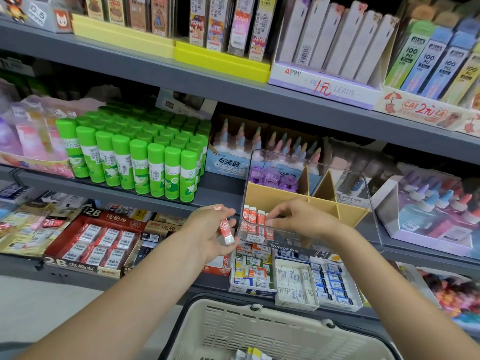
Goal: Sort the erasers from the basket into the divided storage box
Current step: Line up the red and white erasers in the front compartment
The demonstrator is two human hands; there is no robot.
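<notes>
A clear storage box (pixel 309 157) with yellow dividers (pixel 324 201) stands on the middle shelf. Its near-left compartment holds a row of upright orange-sleeved erasers (pixel 253 218). My right hand (pixel 298 216) reaches into that compartment and pinches the rightmost eraser in the row. My left hand (pixel 210 224), just left of the box, holds one orange-and-white eraser (pixel 226 231) between thumb and fingers. The cream plastic basket (pixel 207 331) sits below me, with a few erasers (pixel 250 354) showing at its bottom edge. Purple items (pixel 272 178) fill the box's far-left compartment.
Green glue sticks (pixel 135 162) crowd the shelf left of the box. Below it lie trays of boxed erasers (pixel 293 279) and a red 2B eraser carton (pixel 96 240). Glue bottles in a display (pixel 431 211) stand to the right. Pencil-lead packs line the top shelf (pixel 337 42).
</notes>
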